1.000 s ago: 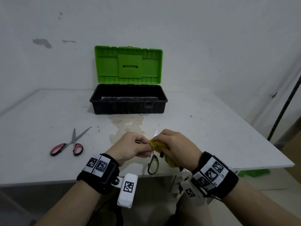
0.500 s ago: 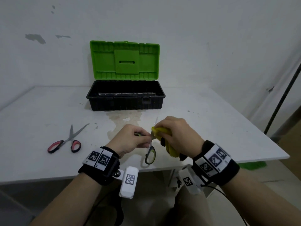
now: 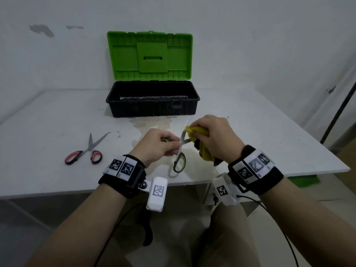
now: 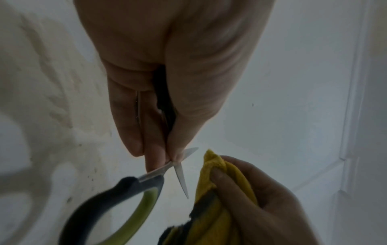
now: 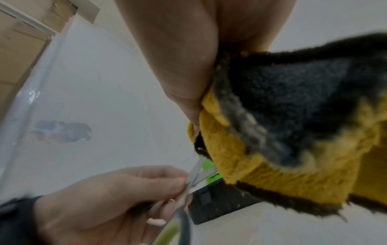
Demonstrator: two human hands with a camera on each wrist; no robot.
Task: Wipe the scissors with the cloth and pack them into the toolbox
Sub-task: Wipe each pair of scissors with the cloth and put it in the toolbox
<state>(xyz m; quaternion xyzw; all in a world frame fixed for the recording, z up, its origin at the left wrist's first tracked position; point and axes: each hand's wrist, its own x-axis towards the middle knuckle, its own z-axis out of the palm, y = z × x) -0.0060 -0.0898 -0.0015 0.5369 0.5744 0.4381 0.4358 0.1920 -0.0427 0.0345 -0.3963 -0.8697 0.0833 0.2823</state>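
Note:
My left hand (image 3: 176, 148) pinches the green-handled scissors (image 3: 180, 162) near the pivot, and one handle loop hangs down above the table. Their blades (image 4: 181, 179) stand spread apart. My right hand (image 3: 194, 130) grips a bunched yellow and black cloth (image 3: 203, 151) against the upper blade close to its tip. In the left wrist view the cloth (image 4: 226, 207) sits just right of the lower blade. The black toolbox (image 3: 152, 110) stands behind the hands with its green lid (image 3: 150, 56) raised. What is inside the box cannot be made out.
A red-handled pair of scissors (image 3: 90, 151) lies on the white table (image 3: 250, 141) to the left of my hands, blades slightly apart. A pale stain (image 3: 152, 124) marks the table in front of the toolbox. The table's near edge runs just under my wrists.
My right hand has slid the cloth up the blade away from the pivot, toward the tip. The left hand keeps its pinch on the scissors, whose blades now show spread apart.

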